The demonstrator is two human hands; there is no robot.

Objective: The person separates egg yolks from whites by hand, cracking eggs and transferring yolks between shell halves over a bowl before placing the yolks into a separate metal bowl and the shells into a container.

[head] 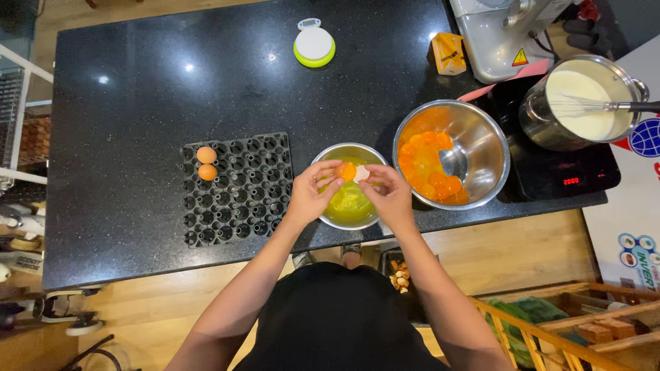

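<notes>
Orange yolk [348, 171] sitting in a cracked eggshell [359, 173], held right over the small steel bowl [349, 154] on the black table [137, 103]. Left hand [311, 194] and right hand [389, 194] both on it, equally near, fingers [333, 173] pinched shut on the shell halves from either side. Open side up, long way running left to right between the hands. Big bowl of yolks [474, 148] just to the right.

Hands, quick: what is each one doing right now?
Left hand: closed on one half of the cracked egg over the small bowl.
Right hand: closed on the other half of that egg.
</notes>
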